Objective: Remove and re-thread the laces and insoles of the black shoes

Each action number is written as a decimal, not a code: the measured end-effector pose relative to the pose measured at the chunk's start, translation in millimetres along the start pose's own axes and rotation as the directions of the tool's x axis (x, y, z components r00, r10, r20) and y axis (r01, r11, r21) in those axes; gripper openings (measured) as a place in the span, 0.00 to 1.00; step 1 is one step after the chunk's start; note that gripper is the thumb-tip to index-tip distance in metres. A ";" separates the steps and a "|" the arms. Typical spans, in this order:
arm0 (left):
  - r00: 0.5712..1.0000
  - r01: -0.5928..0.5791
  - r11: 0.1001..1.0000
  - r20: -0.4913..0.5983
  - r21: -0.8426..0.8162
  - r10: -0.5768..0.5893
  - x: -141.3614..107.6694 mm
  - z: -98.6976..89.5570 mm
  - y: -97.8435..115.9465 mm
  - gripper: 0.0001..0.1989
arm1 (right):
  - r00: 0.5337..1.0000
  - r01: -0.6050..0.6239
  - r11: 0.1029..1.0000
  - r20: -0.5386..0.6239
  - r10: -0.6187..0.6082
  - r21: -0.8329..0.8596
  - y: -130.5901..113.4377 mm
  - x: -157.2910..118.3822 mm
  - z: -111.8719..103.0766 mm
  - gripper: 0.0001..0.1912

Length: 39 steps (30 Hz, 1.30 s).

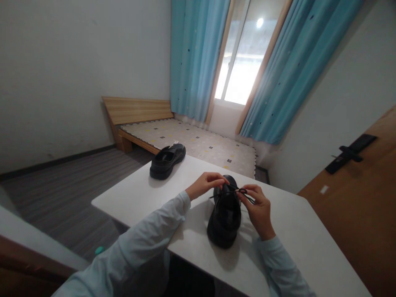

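Observation:
A black lace-up shoe (227,220) stands on the white table in front of me, heel toward me and toe pointing away. Thin black shoelaces (243,191) cross over its upper, and a loop sticks out at the right side. My right hand (258,208) pinches the looped lace between thumb and fingers. From the left, my left hand (208,184) reaches over the front of the shoe, its fingertips closed on the lace. One loose lace end hangs toward the left of the shoe. The matching black shoe (167,163) stands apart at the table's far left edge.
The white table (287,214) has its far edge close to a low wooden bed (139,110) with a patterned mattress (198,142). Blue curtains (198,53) flank a bright window. A wooden door (365,198) with a black handle is on the right.

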<state>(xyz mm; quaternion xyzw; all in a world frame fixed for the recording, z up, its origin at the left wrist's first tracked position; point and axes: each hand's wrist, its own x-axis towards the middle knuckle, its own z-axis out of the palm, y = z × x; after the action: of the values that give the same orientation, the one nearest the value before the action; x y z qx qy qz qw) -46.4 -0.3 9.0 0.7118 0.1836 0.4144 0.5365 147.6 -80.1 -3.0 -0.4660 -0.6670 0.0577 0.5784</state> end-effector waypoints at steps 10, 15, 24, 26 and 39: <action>0.993 0.067 0.965 -0.109 0.254 -0.040 8.6 -4.5 -26.5 0.13 | 0.785 -0.238 0.943 -0.526 0.327 0.231 32.1 15.0 -17.0 0.17; 0.986 0.118 0.932 -0.149 0.343 -0.070 7.6 -5.9 -29.4 0.14 | 0.726 -0.313 0.948 -0.629 0.278 0.057 42.6 14.0 -26.4 0.18; 0.985 0.141 0.909 -0.146 0.393 -0.090 6.4 -6.0 -30.7 0.13 | 0.929 -0.181 0.756 -0.362 -0.079 -0.629 29.8 13.3 -31.1 0.08; 0.985 0.141 0.914 -0.147 0.381 -0.091 6.5 -6.0 -30.4 0.12 | 0.973 -0.131 0.642 -0.223 -0.064 -0.755 30.3 11.0 -29.3 0.07; 0.984 0.121 0.916 -0.166 0.383 -0.061 6.6 -0.4 -33.1 0.06 | 0.989 -0.039 0.841 0.099 0.109 -0.539 44.8 1.9 -8.7 0.20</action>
<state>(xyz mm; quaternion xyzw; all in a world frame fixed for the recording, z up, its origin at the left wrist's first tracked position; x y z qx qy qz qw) -36.8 16.5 -18.6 0.7617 0.3357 0.3966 0.3869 179.8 -57.8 -26.5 -0.6297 -0.6732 -0.0792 0.3795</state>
